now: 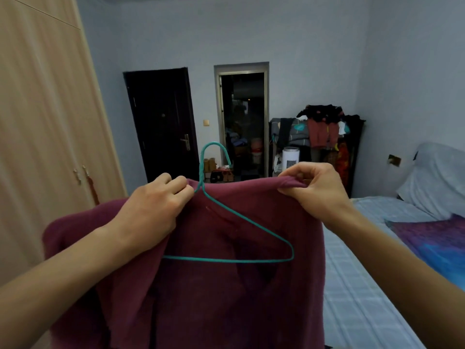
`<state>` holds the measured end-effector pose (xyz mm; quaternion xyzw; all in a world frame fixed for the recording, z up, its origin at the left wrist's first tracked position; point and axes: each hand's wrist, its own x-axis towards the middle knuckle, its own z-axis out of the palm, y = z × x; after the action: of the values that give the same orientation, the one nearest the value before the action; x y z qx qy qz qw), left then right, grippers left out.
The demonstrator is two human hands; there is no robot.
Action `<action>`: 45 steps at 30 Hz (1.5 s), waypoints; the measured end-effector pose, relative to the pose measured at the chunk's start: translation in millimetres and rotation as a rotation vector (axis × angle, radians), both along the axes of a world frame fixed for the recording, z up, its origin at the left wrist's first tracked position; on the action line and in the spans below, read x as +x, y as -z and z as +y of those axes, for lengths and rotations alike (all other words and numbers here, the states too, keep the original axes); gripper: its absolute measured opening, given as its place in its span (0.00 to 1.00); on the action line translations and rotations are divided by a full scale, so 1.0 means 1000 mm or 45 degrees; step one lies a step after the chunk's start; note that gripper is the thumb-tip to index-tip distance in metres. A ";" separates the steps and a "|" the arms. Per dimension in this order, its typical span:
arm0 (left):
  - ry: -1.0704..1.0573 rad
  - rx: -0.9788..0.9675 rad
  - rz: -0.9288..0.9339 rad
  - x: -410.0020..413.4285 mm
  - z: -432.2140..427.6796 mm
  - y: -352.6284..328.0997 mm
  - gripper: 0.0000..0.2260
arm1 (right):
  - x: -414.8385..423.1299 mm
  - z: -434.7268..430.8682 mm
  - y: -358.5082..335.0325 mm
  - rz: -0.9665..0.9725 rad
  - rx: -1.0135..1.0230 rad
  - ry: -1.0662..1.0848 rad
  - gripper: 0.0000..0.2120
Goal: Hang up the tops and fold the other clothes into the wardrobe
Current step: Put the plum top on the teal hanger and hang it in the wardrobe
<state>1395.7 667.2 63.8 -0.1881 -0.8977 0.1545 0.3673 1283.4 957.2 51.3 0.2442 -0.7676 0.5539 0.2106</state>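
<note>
The left hand (151, 205) has its fingers curled tight. Its grip holds the top edge of a dark red top (226, 298), right where the neck of a green wire hanger (201, 173) comes up. The right hand (314, 187) pinches the same edge of the top farther right, with a fold of cloth between thumb and fingers. The cloth is pulled flat between the two hands.

The top is up in the air in front of the person, near the middle. It hangs straight down, and its top edge runs left to right. Part of it drapes over the left arm.

The hanger lies on the near side of the cloth. Its hook points up and curls to the right. Its long bottom bar runs left to right, almost flat. Its left end is hidden by the left hand and the cloth.

A tall, light wood wardrobe (50, 122) with shut doors stands on the left. A bed (352, 285) with a pale checked sheet is on the right. The walls are pale blue. On the far wall are a dark door (161, 122) and an open doorway (241, 122). A pile of clothes (322, 127) sits far right of them.
</note>
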 end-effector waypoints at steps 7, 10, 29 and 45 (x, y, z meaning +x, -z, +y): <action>0.044 -0.164 0.049 0.003 0.004 0.009 0.11 | 0.000 0.001 -0.002 0.016 0.096 0.074 0.09; -0.006 -0.010 0.066 0.002 0.006 0.009 0.11 | 0.011 -0.012 0.010 -0.015 0.094 0.026 0.10; 0.195 0.583 0.224 0.004 0.015 0.004 0.10 | 0.039 -0.060 0.047 0.323 -0.073 -0.105 0.22; 0.210 0.663 0.177 0.003 0.009 0.009 0.10 | 0.010 -0.031 0.024 0.475 0.530 -0.172 0.06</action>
<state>1398.8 676.6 54.5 -0.1488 -0.8615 -0.0993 0.4752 1293.8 925.9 27.0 0.4304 -0.7948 0.3426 0.2562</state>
